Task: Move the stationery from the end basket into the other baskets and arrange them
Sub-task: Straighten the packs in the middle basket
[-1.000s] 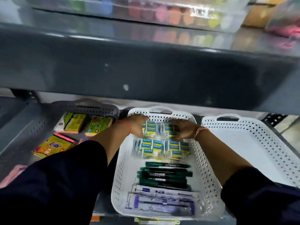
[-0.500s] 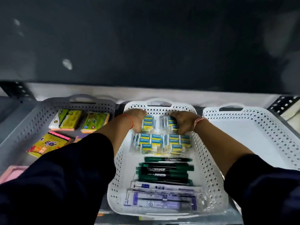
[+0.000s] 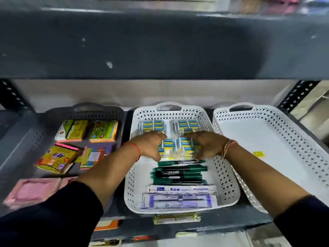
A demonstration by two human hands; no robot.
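1. Head view: both hands have drawn back from the far row of blue-and-yellow eraser packs point(image 3: 154, 125) to the nearer row point(image 3: 178, 147) in the white perforated plastic middle basket point(image 3: 222, 175).
2. The left hand point(image 3: 151, 146) and right hand point(image 3: 206, 146) are loosely cupped, fingers half curled against either side of that nearer cluster. Whether they actually grip a pack is unclear through the blur.
3. The far row now lies uncovered and looks squared up, so I judge arranging has shifted forward.
4. Green marker pens point(image 3: 179, 172) and white-and-purple sachets point(image 3: 178, 198) lie nearer in the same basket.
5. The white perforated end basket point(image 3: 293, 139) on the right looks emptied, so the transfer seems nearly done.
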